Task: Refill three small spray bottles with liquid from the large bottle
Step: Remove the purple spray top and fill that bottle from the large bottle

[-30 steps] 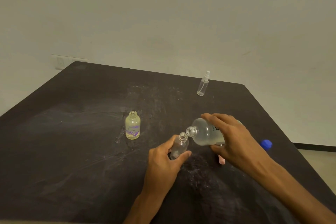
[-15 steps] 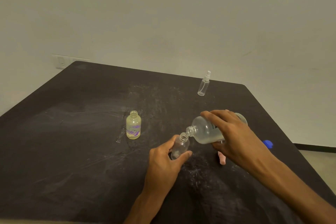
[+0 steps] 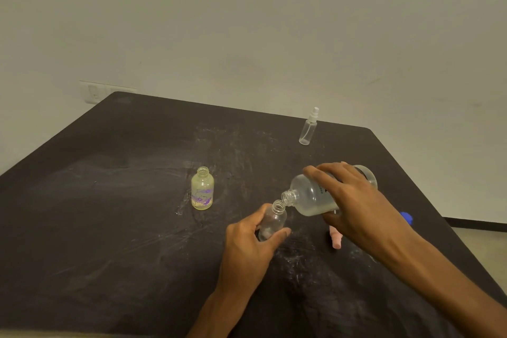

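Observation:
My right hand grips the large clear bottle, tipped on its side with its open neck pointing left and down. My left hand holds a small clear bottle, uncapped and tilted, its mouth just under the large bottle's neck. A small yellowish bottle with a purple print stands open to the left. A slim clear spray bottle with its white sprayer on stands near the far edge.
All of this sits on a dark, scuffed table. A pink sprayer top lies below my right hand. A blue cap peeks out behind my right wrist near the right edge. A pale wall rises behind.
My right hand has tipped the large bottle a little further, raising its base. The neck stays above the small bottle's mouth. The left hand has barely moved.

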